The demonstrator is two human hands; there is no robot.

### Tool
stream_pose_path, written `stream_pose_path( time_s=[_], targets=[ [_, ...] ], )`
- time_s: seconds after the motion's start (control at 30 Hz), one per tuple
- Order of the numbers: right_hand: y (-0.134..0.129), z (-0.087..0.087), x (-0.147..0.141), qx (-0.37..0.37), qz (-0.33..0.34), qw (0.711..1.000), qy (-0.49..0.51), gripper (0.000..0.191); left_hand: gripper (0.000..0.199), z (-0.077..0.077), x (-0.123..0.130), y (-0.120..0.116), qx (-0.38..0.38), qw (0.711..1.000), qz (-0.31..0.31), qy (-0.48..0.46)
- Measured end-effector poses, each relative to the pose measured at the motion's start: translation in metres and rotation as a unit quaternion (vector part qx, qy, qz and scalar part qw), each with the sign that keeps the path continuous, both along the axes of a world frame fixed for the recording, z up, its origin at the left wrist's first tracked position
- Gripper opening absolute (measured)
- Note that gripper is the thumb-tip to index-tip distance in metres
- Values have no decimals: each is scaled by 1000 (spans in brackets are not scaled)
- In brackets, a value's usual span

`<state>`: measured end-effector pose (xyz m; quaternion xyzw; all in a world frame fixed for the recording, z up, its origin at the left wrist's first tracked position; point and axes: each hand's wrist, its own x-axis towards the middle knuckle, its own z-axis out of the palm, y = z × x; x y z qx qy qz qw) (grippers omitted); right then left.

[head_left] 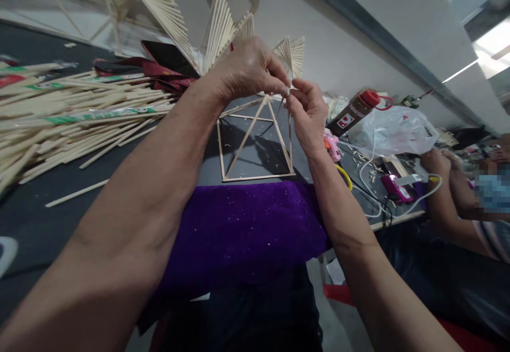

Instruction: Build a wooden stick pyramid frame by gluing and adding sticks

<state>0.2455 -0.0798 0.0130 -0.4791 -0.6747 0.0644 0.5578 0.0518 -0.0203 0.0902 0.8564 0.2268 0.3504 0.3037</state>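
My left hand (253, 68) reaches over a pyramid-shaped frame of thin wooden sticks (258, 178), its thumb and forefinger pinched together. Facing it, my right hand (308, 113) is also closed in a pinch. The fingertips of both hands meet at a tiny whitish piece (287, 92), too small to name. A thin dark line hangs below the fingers, and I cannot tell what it is. The frame stands on the dark table with its peak just below my hands. Part of its right side is hidden behind my right hand.
Loose wooden sticks (91, 121) pile up at left. A purple cloth (247, 224) covers the near edge. Fan-shaped stick models (219, 28) stand behind. At right are a red-capped bottle (353, 113), a pink glue gun (332, 146), a plastic bag (398, 131), cables and another person's hands (438, 166).
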Motion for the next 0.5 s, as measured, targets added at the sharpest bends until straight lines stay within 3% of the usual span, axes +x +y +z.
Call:
stream_pose_path(
  time_s=[0.5],
  targets=[
    [-3,5,-1,-7,-21,1000,-21,38,23,1,4,-1,46,998,38,13]
  ],
)
